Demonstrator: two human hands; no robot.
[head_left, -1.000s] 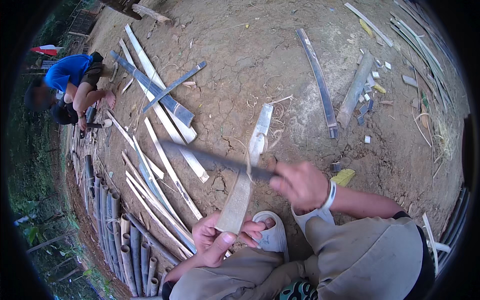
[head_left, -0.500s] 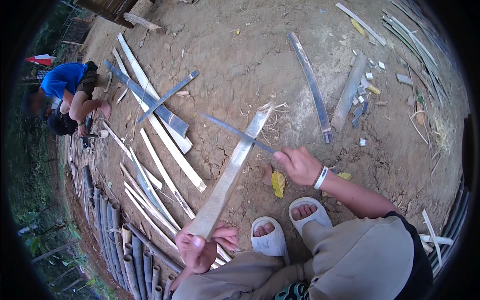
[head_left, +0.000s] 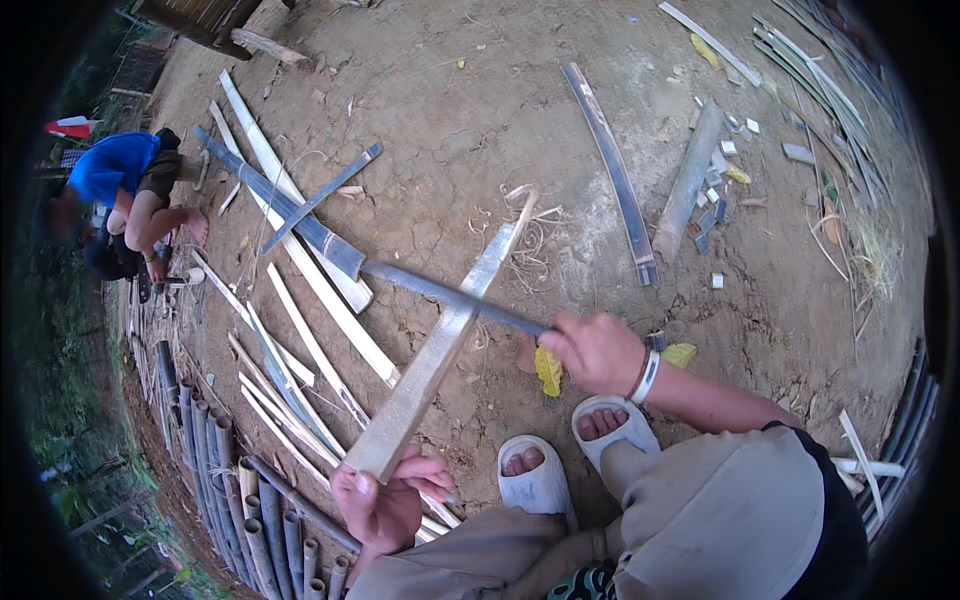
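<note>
No readable text or numbers.

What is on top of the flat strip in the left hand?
A dark blade, gripped in the right hand, crosses over the flat strip, which the left hand holds. The strip's surface behind the blade is covered; whether they touch can't be told.

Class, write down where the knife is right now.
In the head view, the knife is near the middle, gripped in the right hand, its blade crossing over the bamboo strip held in the left hand.
</note>
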